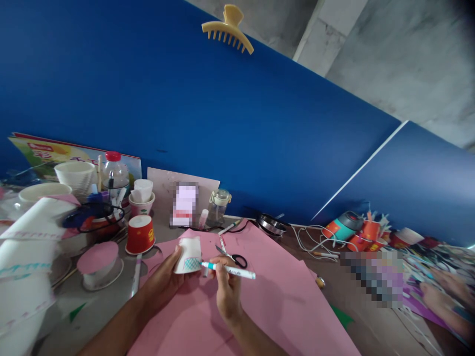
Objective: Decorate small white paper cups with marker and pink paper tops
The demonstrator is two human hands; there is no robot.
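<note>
My left hand (166,277) is closed around a white paper cup (188,247), which is tilted on its side. A teal crosshatch pattern covers part of the cup near its rim. In my right hand (228,291) is a white acrylic marker (237,272) with a teal band, its tip at the drawn pattern; I cannot tell if it touches. Both hands are over a large sheet of pink paper (282,296). Just beyond my right hand lie scissors (239,260) with black handles.
A red paper cup (140,235) and a pink-topped cup (98,262) stand to the left. Behind are a blurred phone (185,202), a glass jar (219,205) and a tape roll (270,225). White cables (308,242) run rightward. Another person's hands (441,296) are at far right.
</note>
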